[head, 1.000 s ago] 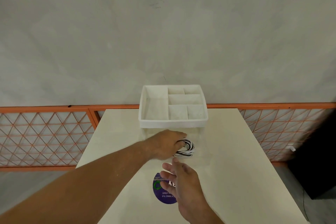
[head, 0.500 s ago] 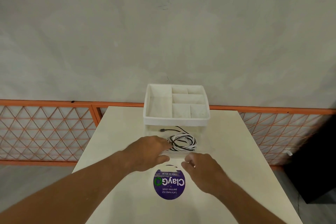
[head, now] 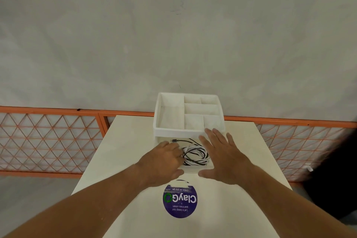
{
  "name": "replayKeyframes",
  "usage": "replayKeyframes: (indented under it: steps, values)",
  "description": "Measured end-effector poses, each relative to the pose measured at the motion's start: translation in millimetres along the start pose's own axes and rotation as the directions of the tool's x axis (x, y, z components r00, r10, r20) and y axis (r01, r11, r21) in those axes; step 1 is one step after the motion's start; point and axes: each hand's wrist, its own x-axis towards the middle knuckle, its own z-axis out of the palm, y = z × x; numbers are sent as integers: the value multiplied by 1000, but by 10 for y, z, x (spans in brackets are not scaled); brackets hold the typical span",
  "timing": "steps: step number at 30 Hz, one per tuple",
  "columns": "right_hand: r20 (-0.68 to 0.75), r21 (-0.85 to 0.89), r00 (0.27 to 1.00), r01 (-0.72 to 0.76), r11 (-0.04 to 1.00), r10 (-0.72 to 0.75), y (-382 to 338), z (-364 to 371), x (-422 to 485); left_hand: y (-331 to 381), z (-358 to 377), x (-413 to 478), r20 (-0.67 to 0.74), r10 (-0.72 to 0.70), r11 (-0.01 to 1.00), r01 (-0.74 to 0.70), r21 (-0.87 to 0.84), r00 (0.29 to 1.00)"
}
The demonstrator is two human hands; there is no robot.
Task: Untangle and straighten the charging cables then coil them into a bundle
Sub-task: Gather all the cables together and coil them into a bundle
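Observation:
A loosely coiled bundle of black and white charging cables (head: pixel 195 155) lies in a clear drawer (head: pixel 193 169) pulled out under a white compartment tray (head: pixel 188 132). One black plug end (head: pixel 174 140) sticks out toward the back left. My left hand (head: pixel 164 160) rests at the bundle's left edge, fingers bent down and touching the cables; its fingertips are hidden. My right hand (head: pixel 220 156) hovers flat over the drawer's right side, fingers spread and straight, holding nothing.
The drawer unit stands at the far end of a cream table (head: pixel 119 152). A round purple sticker (head: pixel 179 202) lies on the table near me. An orange mesh fence (head: pixel 48 141) runs behind, and something dark (head: pixel 336 176) stands at the right.
Both hands have moved forward from the drawer's front to either side of the bundle. The right hand's fingers have spread. The bundle lies where the left hand set it.

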Motion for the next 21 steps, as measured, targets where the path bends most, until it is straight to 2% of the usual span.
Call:
replayKeyframes:
  steps: [2,4,6,8,12,21]
  values:
    - [-12,20,1000,19,1000,-19,8,4,31,-33,-65,40,-99,-16,999,13,-35,995]
    - [-9,42,1000,28,999,-27,32,-14,40,-97,-146,71,-95,-73,992,62,-107,993]
    - [16,57,1000,23,998,-24,67,-49,42,-174,-217,89,47,-174,963,180,-201,984]
    - [35,51,999,30,998,-32,103,-93,55,-223,-304,93,164,-234,946,263,-188,958]
    - [51,26,998,40,999,-41,122,-196,136,-270,-349,136,197,-237,948,271,-169,951]
    - [36,-3,999,39,999,-39,132,-259,201,-235,-329,251,132,-248,955,265,-133,960]
